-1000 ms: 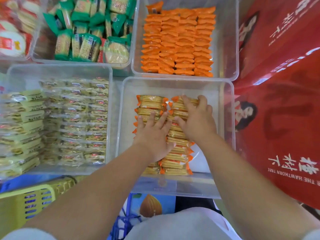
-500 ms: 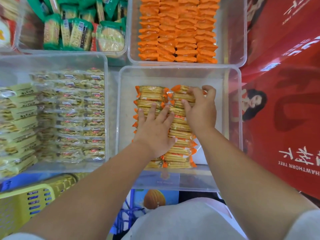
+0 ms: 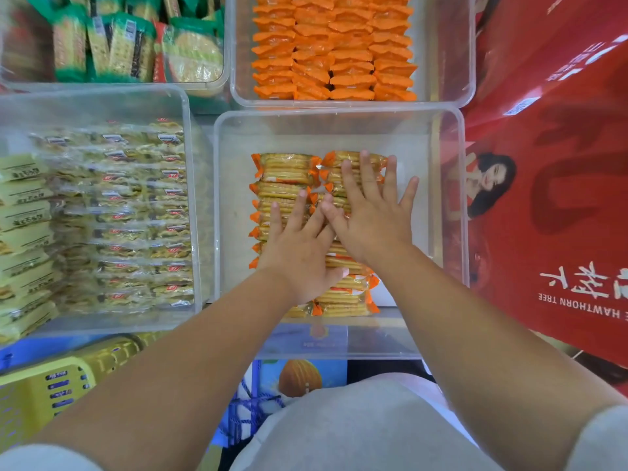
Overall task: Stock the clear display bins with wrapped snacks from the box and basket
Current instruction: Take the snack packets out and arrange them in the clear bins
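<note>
A clear display bin (image 3: 238,205) in front of me holds two rows of orange-ended wrapped biscuit packs (image 3: 285,171). My left hand (image 3: 302,253) lies flat on the left row with straight, spread fingers. My right hand (image 3: 373,212) presses flat on the right row, fingers spread and reaching toward the far packs. Neither hand holds a pack. The near packs are partly hidden under my hands and wrists.
A bin of orange packs (image 3: 333,52) sits behind, a bin of green-wrapped crackers (image 3: 136,45) at back left, a bin of yellow packs (image 3: 112,215) at left. A red box (image 3: 550,198) stands at right. A yellow basket (image 3: 51,385) is at lower left.
My right hand has uncurled from the far end of the right row and now lies flat with spread fingers. The left hand has stayed flat on the left row.
</note>
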The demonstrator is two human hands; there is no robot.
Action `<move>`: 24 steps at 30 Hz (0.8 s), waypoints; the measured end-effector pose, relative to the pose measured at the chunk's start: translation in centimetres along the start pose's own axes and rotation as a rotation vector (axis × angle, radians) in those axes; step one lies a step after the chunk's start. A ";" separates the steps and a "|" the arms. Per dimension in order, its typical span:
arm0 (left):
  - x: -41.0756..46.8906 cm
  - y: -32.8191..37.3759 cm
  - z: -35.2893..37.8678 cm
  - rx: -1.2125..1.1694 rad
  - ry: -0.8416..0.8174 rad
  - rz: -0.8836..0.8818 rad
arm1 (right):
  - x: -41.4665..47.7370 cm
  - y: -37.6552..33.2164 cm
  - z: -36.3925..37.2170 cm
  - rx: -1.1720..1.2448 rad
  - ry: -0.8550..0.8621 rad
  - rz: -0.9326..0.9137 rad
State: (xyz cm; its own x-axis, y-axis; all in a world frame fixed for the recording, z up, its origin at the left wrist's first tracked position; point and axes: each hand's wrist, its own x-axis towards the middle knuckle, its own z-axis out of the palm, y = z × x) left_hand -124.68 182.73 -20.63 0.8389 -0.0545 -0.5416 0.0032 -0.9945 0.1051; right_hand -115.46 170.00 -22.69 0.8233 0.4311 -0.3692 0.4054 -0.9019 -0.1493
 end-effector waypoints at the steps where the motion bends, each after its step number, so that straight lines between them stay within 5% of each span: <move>1: 0.0 0.0 0.0 -0.011 -0.004 0.002 | 0.2 0.0 -0.1 -0.007 -0.001 0.008; 10: -2.0 -0.6 -3.1 0.060 0.092 0.002 | 0.5 -0.3 -0.9 0.037 -0.038 0.011; 14: -6.5 -1.7 -3.9 -0.068 0.510 -0.223 | -0.4 -0.5 -1.2 0.664 0.262 0.063; 16: -8.3 -2.1 -3.2 -0.117 0.563 -0.342 | 0.0 -0.2 -1.4 0.925 0.352 0.225; 19: -9.2 -1.9 -1.7 -0.150 0.447 -0.423 | 1.7 0.0 -1.6 1.080 0.253 0.412; 24: -9.0 -2.1 -0.8 -0.157 0.447 -0.376 | 2.6 -1.9 -1.1 0.941 0.046 0.275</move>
State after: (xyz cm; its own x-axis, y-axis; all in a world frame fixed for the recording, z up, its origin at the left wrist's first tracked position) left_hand -131.85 185.38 -15.30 0.9119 0.3753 -0.1661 0.3959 -0.9111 0.1149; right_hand -113.65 172.84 -22.38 0.8644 0.1855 -0.4673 -0.2684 -0.6156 -0.7409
